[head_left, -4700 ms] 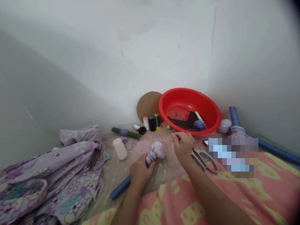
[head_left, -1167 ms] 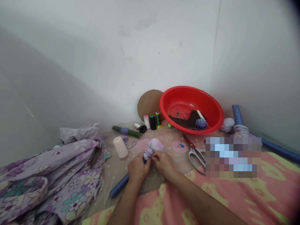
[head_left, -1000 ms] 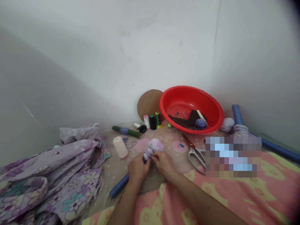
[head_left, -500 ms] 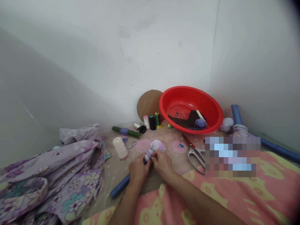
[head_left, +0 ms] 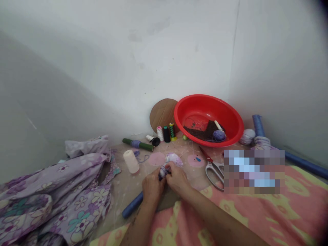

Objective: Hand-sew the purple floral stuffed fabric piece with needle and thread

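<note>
My left hand is closed around a blue rod, just below its far end. A ball-shaped head of purple-and-white floral cloth covers that end, with its gathered neck bound round the rod. My right hand pinches at the gathered neck, fingers closed on the cloth; any thread between them is too small to see. Behind the left hand stands a white thread cone. Scissors with a dark red blade and grey handles lie to the right.
A red basin holding a purple yarn ball leans against the wall, beside several thread spools and a cardboard disc. Floral fabric is heaped at left. A green tube lies behind. A pink-yellow cloth covers the front.
The rod, its cloth head and both hands have shifted slightly to the right. The cloth head is turned a little, and my right fingers stay at its neck.
</note>
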### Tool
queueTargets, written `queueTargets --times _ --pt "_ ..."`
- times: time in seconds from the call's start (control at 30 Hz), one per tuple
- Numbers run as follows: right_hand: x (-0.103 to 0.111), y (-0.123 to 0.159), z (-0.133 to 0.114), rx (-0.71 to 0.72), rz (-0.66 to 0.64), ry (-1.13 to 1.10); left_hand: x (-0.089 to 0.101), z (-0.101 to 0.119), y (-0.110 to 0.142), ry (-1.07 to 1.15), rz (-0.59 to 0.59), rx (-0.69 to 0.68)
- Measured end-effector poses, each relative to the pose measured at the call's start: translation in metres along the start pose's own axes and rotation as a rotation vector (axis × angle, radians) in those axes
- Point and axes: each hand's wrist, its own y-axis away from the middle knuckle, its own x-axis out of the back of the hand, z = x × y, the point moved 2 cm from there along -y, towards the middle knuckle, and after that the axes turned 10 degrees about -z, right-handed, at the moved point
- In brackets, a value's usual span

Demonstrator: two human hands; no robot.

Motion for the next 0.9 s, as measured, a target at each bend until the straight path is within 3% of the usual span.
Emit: queueTargets --times 0.13,0.33,0.6,0.9 --pt "0.014 0.000 -0.001 -0.004 -0.010 0.119 0.003 0.003 0.002 0.013 -0.030 0.021" --pt "0.031 0.000 0.002 0.015 0.105 0.339 0.004 0.000 0.000 0.007 -0.046 0.033" --pt "0.017 -0.003 0.003 0.187 -0.012 0.368 0.002 -0.002 -0.003 -0.018 -0.045 0.003" --pt "0.014 -0.004 0.006 0.166 -0.067 0.315 0.004 -0.005 -0.004 0.052 -0.039 -0.030"
